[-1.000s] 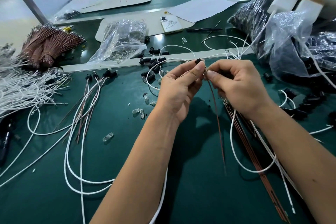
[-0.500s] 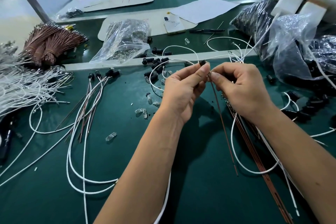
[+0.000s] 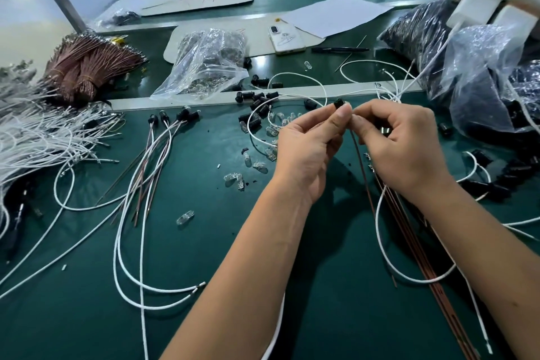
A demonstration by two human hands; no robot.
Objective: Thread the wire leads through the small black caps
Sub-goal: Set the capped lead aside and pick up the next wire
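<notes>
Head view: both hands [image 3: 350,137] pinch black cap [image 3: 339,103] onto brown wire [image 3: 362,166].

The brown wire [image 3: 363,172] hangs further right below the hands now, its tail swung out. The black cap [image 3: 339,103] sits a bit closer to the right hand [image 3: 400,143].

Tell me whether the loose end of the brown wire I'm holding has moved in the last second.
Yes. The brown wire swung its free end rightward: it hung left of the white wire loop on the mat and now reaches it.
</notes>
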